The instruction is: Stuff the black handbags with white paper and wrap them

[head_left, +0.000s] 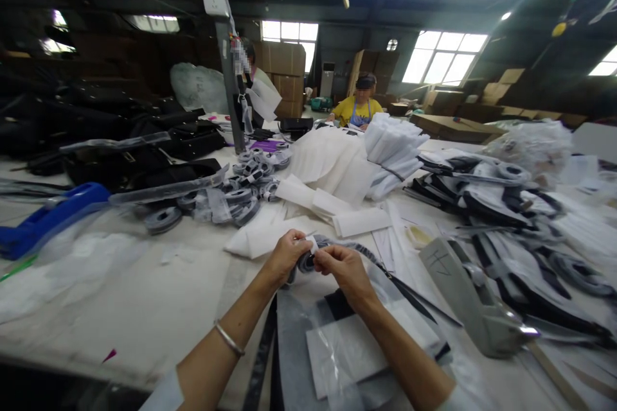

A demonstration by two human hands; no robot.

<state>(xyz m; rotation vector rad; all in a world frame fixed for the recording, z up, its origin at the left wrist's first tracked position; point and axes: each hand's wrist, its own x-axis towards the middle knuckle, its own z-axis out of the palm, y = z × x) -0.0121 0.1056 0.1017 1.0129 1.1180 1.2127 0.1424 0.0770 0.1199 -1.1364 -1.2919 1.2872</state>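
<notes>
Bringing both hands close together near the middle, the person has the left hand [288, 255] clamped on a dark wrapped coil [305, 262], with a small white piece [313, 244] by its thumb tip. The fingertips of the right hand [343, 268] are pressed together at the coil's right edge; what exactly they pinch is too small to tell. Under the forearms, at the near side, lies a clear plastic wrapping [295, 340] with a white sheet [332, 359] showing. To the right stands a grey tape dispenser [456, 292]; at the far left of the table [125, 308], a blue one. More grey coils [241, 196] are heaped left of the white foam sheets [321, 154]. On the far side is a co-worker in a yellow top [344, 110].
</notes>
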